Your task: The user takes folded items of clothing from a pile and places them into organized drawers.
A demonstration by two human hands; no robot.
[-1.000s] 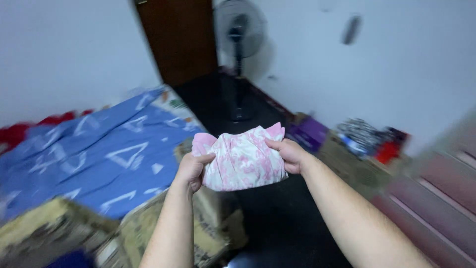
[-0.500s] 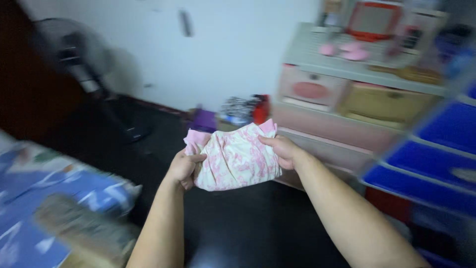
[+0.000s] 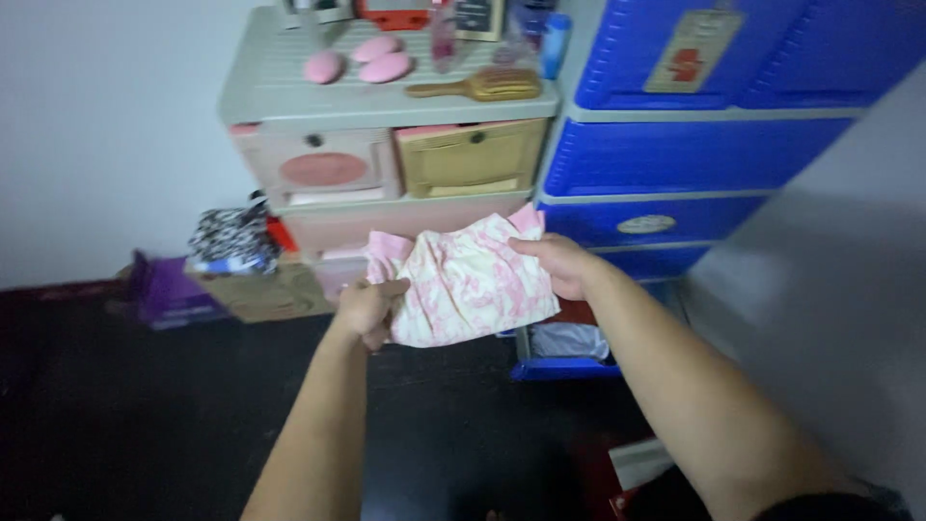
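Note:
I hold a folded pink-and-white patterned cloth point(image 3: 463, 280) in front of me with both hands. My left hand point(image 3: 365, 309) pinches its left edge. My right hand point(image 3: 557, 262) grips its upper right corner. The cloth hangs in the air before a low pastel drawer unit point(image 3: 289, 92) and a blue plastic drawer unit point(image 3: 675, 154).
On top of the pastel unit lie pink oval objects point(image 3: 371, 60) and a wooden hairbrush point(image 3: 482, 87). A purple box point(image 3: 164, 287), a cardboard box point(image 3: 260, 294) and a black-and-white patterned bundle point(image 3: 227, 236) sit on the dark floor at the left. A grey surface point(image 3: 830, 289) rises at the right.
The view has swung right, from the bed and fan to the drawer units. Both hands keep the same hold on the cloth, which has come close to the drawers.

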